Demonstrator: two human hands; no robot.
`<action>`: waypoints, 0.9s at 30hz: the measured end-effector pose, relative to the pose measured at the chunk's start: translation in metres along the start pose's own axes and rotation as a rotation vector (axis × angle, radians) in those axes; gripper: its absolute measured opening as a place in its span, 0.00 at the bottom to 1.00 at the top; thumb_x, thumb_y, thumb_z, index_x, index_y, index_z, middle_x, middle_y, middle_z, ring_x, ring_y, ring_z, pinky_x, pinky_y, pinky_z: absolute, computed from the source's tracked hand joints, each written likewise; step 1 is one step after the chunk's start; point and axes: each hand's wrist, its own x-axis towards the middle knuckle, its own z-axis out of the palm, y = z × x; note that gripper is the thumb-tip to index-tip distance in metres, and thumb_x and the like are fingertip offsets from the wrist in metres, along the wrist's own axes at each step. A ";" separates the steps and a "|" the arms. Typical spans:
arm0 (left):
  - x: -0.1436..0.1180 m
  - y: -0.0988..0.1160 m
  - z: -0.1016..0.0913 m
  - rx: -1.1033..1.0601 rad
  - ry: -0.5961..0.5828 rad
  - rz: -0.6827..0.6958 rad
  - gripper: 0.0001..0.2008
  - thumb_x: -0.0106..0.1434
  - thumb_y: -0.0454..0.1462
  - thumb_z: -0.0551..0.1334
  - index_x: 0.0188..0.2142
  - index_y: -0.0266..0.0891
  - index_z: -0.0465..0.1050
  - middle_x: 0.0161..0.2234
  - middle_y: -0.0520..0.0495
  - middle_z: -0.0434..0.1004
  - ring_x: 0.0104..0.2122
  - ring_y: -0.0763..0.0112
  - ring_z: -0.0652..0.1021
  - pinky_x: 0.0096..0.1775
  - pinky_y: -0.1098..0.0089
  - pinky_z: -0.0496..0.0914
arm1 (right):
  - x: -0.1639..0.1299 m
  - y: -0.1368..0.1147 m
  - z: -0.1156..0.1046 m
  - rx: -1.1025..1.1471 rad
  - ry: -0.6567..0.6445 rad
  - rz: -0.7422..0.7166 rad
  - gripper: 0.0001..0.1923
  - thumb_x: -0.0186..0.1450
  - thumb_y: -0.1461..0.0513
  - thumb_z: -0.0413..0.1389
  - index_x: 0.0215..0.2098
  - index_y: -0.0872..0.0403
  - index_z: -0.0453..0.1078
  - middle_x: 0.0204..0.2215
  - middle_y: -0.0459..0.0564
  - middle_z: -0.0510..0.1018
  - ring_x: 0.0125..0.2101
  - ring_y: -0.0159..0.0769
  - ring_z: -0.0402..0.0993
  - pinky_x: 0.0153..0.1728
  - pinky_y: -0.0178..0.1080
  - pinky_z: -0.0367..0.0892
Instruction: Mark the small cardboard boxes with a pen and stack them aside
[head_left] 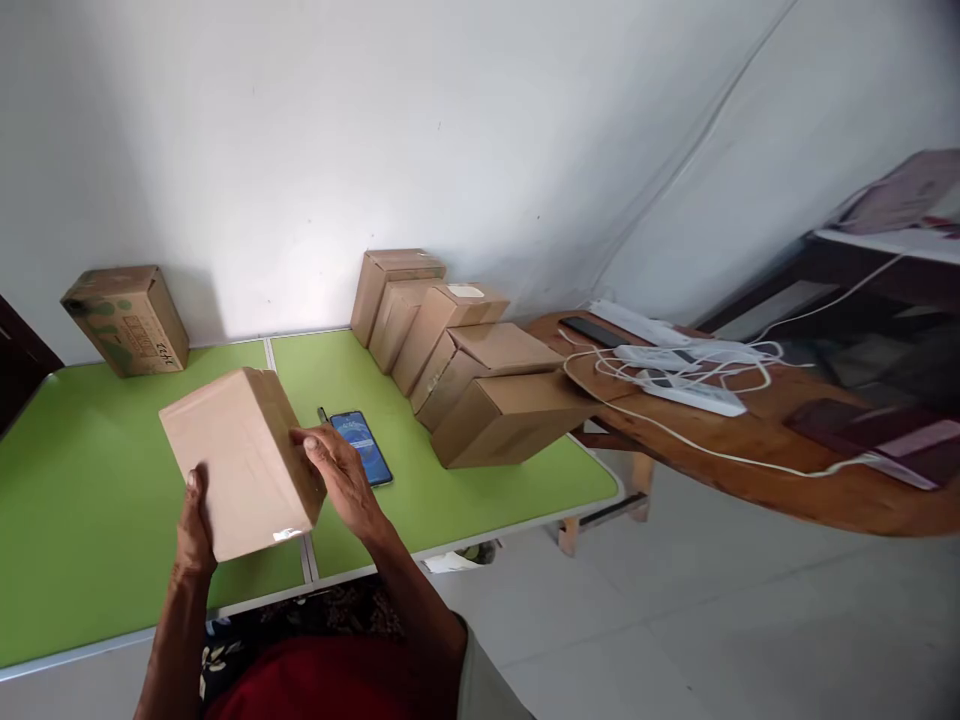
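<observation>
A plain brown cardboard box (232, 465) is held up tilted over the green table. My left hand (196, 530) grips its lower left side, thumb on the broad face and the other fingers hidden behind. At the box's right side is my right hand (341, 475), thumb and bent forefinger closed at the edge; whether a flap or tape is between them I cannot make out. A small shiny piece of clear tape (286, 534) shows at the box's lower edge. Just beyond my right hand lies a phone (364, 448) with its screen lit, a dark pen-like object (322, 414) beside it.
Several cardboard boxes (517, 420) stand in a row on the green table (82, 500), toward its right end. A printed box (139, 325) is at the back left by the wall. On the right, a wooden table (720, 460) carries white power strips (694, 392) and tangled cables.
</observation>
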 end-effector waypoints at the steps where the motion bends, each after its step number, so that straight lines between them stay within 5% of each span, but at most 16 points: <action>1: -0.002 -0.001 0.001 -0.030 0.018 -0.037 0.37 0.62 0.65 0.71 0.55 0.39 0.84 0.53 0.33 0.87 0.64 0.38 0.82 0.63 0.44 0.79 | 0.000 -0.001 -0.001 0.024 -0.013 -0.002 0.28 0.77 0.38 0.55 0.47 0.48 0.87 0.45 0.53 0.86 0.49 0.47 0.82 0.50 0.47 0.75; 7: -0.004 0.001 0.004 -0.166 0.086 -0.132 0.32 0.71 0.58 0.67 0.62 0.38 0.81 0.49 0.37 0.90 0.54 0.46 0.89 0.55 0.52 0.85 | -0.003 0.017 0.002 0.077 0.102 0.127 0.32 0.68 0.35 0.65 0.56 0.48 0.83 0.58 0.57 0.86 0.58 0.53 0.81 0.54 0.50 0.77; 12: 0.001 0.001 0.010 -0.198 0.103 -0.086 0.35 0.68 0.60 0.69 0.64 0.41 0.78 0.52 0.40 0.89 0.49 0.51 0.89 0.54 0.54 0.85 | -0.013 0.022 0.007 0.190 -0.030 0.171 0.46 0.67 0.29 0.63 0.69 0.49 0.75 0.70 0.62 0.77 0.71 0.58 0.73 0.66 0.56 0.73; 15: -0.002 0.003 0.017 -0.181 0.078 -0.044 0.39 0.63 0.63 0.70 0.63 0.41 0.79 0.56 0.38 0.88 0.50 0.48 0.88 0.54 0.53 0.85 | -0.017 0.019 0.013 0.180 -0.093 0.185 0.59 0.59 0.29 0.71 0.78 0.47 0.65 0.78 0.63 0.66 0.76 0.61 0.65 0.71 0.61 0.68; 19: -0.008 0.010 0.025 0.030 0.051 0.173 0.45 0.63 0.69 0.64 0.63 0.38 0.77 0.58 0.33 0.84 0.55 0.43 0.85 0.57 0.50 0.82 | -0.014 0.027 0.027 0.207 -0.014 0.254 0.75 0.46 0.35 0.81 0.82 0.47 0.57 0.80 0.64 0.58 0.79 0.65 0.58 0.77 0.65 0.60; 23: -0.011 0.022 0.029 0.206 0.096 0.434 0.59 0.54 0.65 0.75 0.76 0.43 0.61 0.69 0.32 0.72 0.67 0.41 0.76 0.64 0.49 0.76 | -0.010 0.035 0.037 0.268 0.173 0.311 0.65 0.55 0.34 0.76 0.81 0.47 0.59 0.78 0.65 0.62 0.77 0.66 0.58 0.74 0.67 0.62; 27: -0.014 0.030 0.027 0.492 0.189 0.683 0.69 0.53 0.63 0.77 0.82 0.40 0.47 0.71 0.24 0.60 0.69 0.36 0.72 0.64 0.42 0.73 | -0.006 0.021 0.032 0.217 0.163 0.245 0.57 0.60 0.33 0.72 0.79 0.45 0.62 0.79 0.62 0.62 0.79 0.62 0.57 0.76 0.64 0.61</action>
